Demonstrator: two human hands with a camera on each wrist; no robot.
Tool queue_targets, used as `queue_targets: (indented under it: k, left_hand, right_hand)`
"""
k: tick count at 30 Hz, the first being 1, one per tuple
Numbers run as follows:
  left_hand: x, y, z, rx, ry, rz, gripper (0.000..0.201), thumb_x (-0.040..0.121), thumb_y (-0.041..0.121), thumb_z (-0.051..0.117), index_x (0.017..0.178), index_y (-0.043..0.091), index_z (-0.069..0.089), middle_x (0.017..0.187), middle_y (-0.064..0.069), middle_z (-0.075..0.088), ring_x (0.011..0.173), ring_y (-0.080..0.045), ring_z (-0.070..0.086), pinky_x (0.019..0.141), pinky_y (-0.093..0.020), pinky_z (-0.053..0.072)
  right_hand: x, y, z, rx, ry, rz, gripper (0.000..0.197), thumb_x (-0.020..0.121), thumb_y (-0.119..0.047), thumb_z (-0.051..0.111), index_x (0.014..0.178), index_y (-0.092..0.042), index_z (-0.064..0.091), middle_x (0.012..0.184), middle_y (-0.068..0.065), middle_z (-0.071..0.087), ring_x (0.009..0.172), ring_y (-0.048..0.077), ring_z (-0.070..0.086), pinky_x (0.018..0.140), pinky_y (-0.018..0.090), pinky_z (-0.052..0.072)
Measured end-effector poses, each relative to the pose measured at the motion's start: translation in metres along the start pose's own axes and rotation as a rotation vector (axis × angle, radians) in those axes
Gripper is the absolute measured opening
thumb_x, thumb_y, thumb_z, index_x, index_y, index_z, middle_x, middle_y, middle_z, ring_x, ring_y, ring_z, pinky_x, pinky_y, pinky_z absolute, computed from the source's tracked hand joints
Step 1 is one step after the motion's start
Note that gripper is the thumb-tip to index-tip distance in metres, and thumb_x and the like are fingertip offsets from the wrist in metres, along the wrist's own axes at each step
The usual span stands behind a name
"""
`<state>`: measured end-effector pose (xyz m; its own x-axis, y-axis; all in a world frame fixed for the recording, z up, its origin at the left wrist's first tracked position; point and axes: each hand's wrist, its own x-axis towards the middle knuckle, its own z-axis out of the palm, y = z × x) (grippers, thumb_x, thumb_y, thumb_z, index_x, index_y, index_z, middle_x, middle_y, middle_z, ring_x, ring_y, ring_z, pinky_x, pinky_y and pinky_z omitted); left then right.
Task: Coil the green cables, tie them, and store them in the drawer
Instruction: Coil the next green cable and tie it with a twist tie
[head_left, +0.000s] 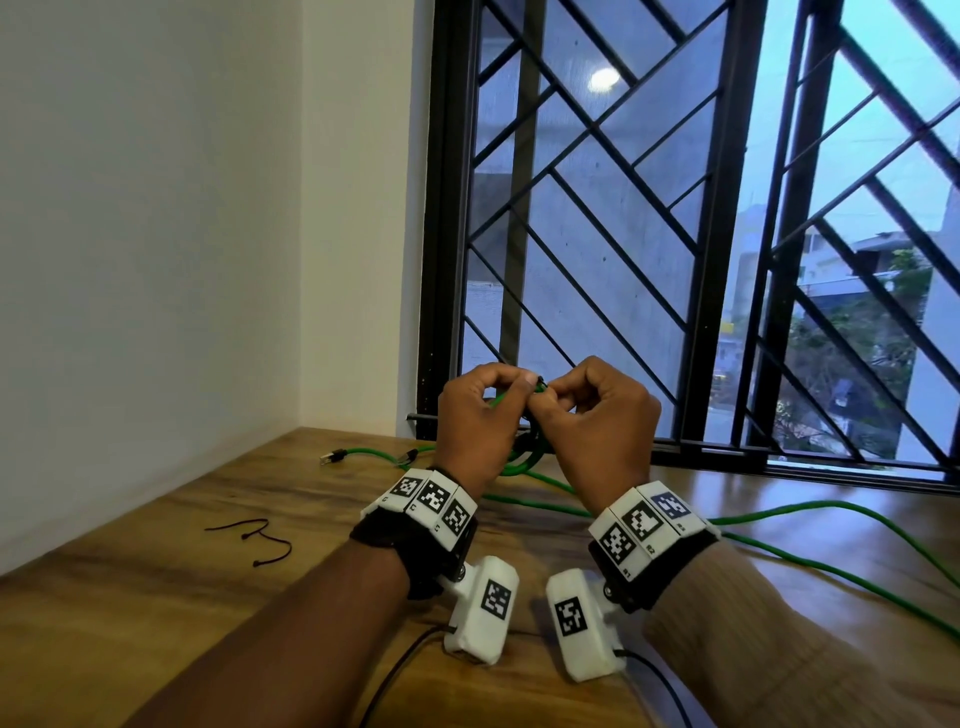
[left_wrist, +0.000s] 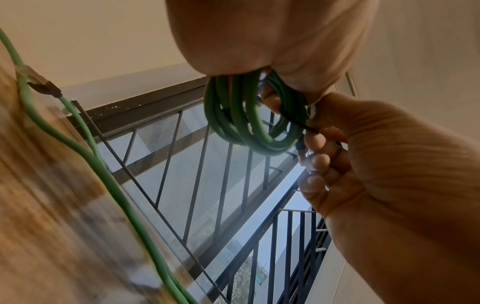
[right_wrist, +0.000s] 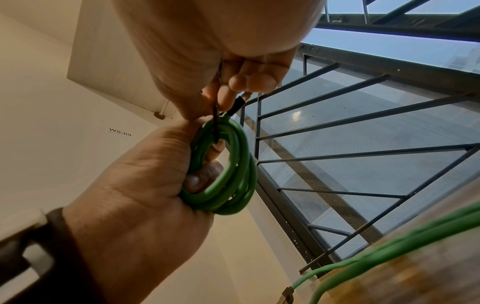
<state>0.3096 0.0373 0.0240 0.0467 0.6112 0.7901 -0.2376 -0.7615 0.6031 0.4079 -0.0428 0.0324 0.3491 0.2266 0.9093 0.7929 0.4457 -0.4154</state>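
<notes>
- Tying off 1 coiled green round-jacket cable (right_wrist: 228, 174), held in the air above the wooden tabletop (head_left: 156, 597), just in front of the black-barred window (head_left: 597, 208).
- Left hand (head_left: 475, 415) clenched round the coil, fingers through the loop; seen from the right wrist it grips at the coil's 8 o'clock side.
- Right hand (head_left: 597, 415) pinches a thin black tie (right_wrist: 215, 123) where it crosses the coil at 12 o'clock; other fingers curled in.
- Tie looks wrapped but not cinched, as far as I can judge; the closure itself is hidden between the fingertips.
- To do it well: keep the left grip tight so the turns stay stacked, pull the tie's tail straight away from the coil, and snug it without crushing the jacket.
- Risk: easing the left hand early lets the loops spring apart.
- 2 more loose green cables (head_left: 779, 551) trail on the table toward 3 o'clock, with 2 plug ends (head_left: 332, 457) near 11 o'clock of the left hand; not coiled yet.
- 2 spare black ties (head_left: 254, 540) lie on the table at 9 o'clock, well apart from the hands.
- Drawer not in view.
</notes>
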Motion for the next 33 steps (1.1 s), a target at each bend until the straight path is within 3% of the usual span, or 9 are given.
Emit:
queue_targets:
  k: [5,10,17,21,28,33]
  left_hand:
    - [0.0002,0.0006,0.0001,-0.002,0.006,0.018,0.01,0.094,0.015,0.071,0.089,0.008,0.078,0.086,-0.001,0.076,0.082,-0.007,0.069,0.073,-0.017,0.052]
    - [0.0008,0.0006,-0.0004,0.024,0.002,0.027,0.01,0.094,0.016,0.072,0.09,0.009,0.078,0.086,-0.001,0.076,0.083,-0.009,0.069,0.071,-0.015,0.051]
    - [0.001,-0.0004,-0.0003,0.032,0.004,0.01,0.011,0.094,0.019,0.071,0.089,0.013,0.079,0.085,0.004,0.076,0.083,-0.009,0.07,0.077,-0.022,0.055]
    - [-0.0001,0.0007,-0.0001,0.037,-0.015,0.028,0.012,0.095,0.017,0.071,0.087,0.012,0.079,0.083,0.003,0.076,0.08,-0.006,0.068,0.075,-0.017,0.051]
    - [0.0002,-0.0027,-0.0017,-0.001,-0.081,0.009,0.012,0.095,0.017,0.071,0.089,0.012,0.08,0.084,0.001,0.077,0.085,-0.016,0.073,0.082,-0.032,0.059]
    - [0.0004,-0.0028,-0.0024,-0.018,-0.104,0.0,0.01,0.094,0.015,0.072,0.091,0.01,0.08,0.086,-0.001,0.078,0.088,-0.018,0.074,0.087,-0.037,0.06]
  right_hand:
    - [0.0002,0.0009,-0.0001,-0.012,0.006,0.033,0.019,0.073,-0.016,0.084,0.067,-0.023,0.068,0.057,-0.009,0.063,0.053,0.009,0.061,0.053,0.026,0.053]
    - [0.0003,0.0002,-0.0009,0.003,0.006,0.03,0.017,0.074,-0.015,0.084,0.068,-0.022,0.069,0.058,-0.009,0.064,0.053,0.007,0.061,0.054,0.022,0.052]
    - [-0.0006,-0.0008,-0.0014,-0.009,-0.003,0.014,0.017,0.075,-0.015,0.083,0.068,-0.021,0.069,0.058,-0.01,0.064,0.056,0.008,0.062,0.054,0.015,0.047]
    - [-0.0008,-0.0016,-0.0016,-0.011,0.003,0.014,0.016,0.074,-0.016,0.081,0.067,-0.022,0.068,0.058,-0.009,0.064,0.054,0.008,0.061,0.055,0.018,0.049]
    - [-0.0007,0.0005,-0.0017,-0.019,-0.005,0.041,0.017,0.075,-0.018,0.082,0.066,-0.023,0.068,0.057,-0.009,0.063,0.054,0.009,0.061,0.055,0.026,0.054]
    - [-0.0011,0.0009,-0.0022,-0.033,0.0,0.025,0.015,0.078,-0.02,0.081,0.068,-0.024,0.071,0.06,-0.011,0.064,0.057,0.005,0.061,0.056,0.011,0.043]
